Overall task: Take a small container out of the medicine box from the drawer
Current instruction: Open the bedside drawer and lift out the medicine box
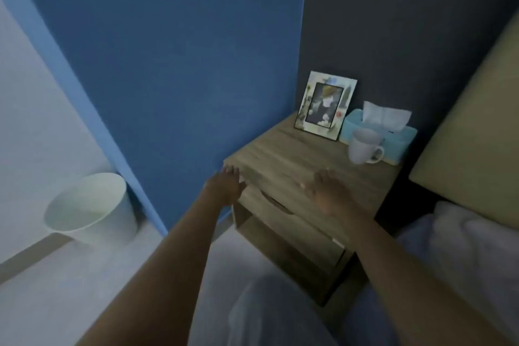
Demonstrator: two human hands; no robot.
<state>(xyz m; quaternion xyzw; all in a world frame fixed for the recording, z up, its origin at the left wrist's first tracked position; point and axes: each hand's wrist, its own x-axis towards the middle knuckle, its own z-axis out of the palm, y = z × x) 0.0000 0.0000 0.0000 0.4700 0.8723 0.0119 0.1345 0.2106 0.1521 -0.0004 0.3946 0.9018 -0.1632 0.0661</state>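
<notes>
Drawer (pixel 283 219) front sits closed in the upper part of the wooden nightstand (pixel 295 149), just below and ahead of both my hands. Its long axis runs from near-left to far-right across the view, and the curved pull notch (pixel 276 203) lies along its top edge, between my two hands. Medicine box and small container are not visible; I judge they are inside, behind the closed front.

My left hand (pixel 226 187) is at the near-left corner of the nightstand top, fingers spread and extended, holding nothing. Whether the fingertips touch the edge I cannot tell; the picture is blurred there. My right hand (pixel 327 191) hovers palm-down over the front edge of the top, fingers loosely spread, also empty. It appears just above the surface, contact not confirmed.

Both hands stand about equally near the notch, one on each side. In my judgement either hand must drop below the top edge and hook the notch to draw the front toward me.

On the top, well back from my hands: a picture frame (pixel 324 105), a tissue box (pixel 393 137) and a white mug (pixel 363 150).
</notes>
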